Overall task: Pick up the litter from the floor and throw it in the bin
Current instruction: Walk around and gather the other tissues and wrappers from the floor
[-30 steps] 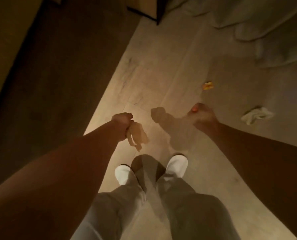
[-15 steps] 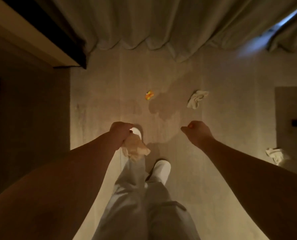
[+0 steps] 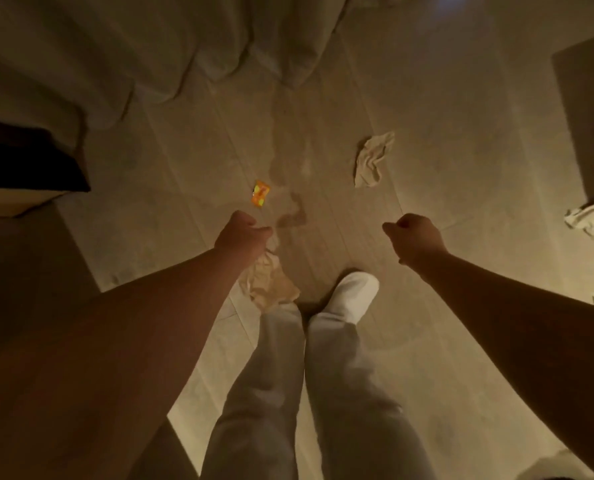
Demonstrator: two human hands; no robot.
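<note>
1. I am seeing the floor [image 3: 427, 98] taking up most of the head view, pale boards in dim warm light, with curtain folds [image 3: 150, 46] pooling along its far edge.
2. The person's legs in light trousers [image 3: 323, 393] are pointing forward, one white shoe [image 3: 352, 294] showing.
3. The left hand [image 3: 241, 237] is clenching around a crumpled tissue [image 3: 269, 284], which is hanging below the fist, off the floor.
4. The right hand [image 3: 415, 239] is curling into a fist; I cannot tell whether anything is inside.
5. A second crumpled tissue [image 3: 371, 159] is lying on the floor ahead of the right hand, well apart from it.
6. A third tissue [image 3: 586, 220] is lying near the right edge.
7. An orange wrapper [image 3: 260, 197] is lying on the floor just beyond the left hand.
</note>
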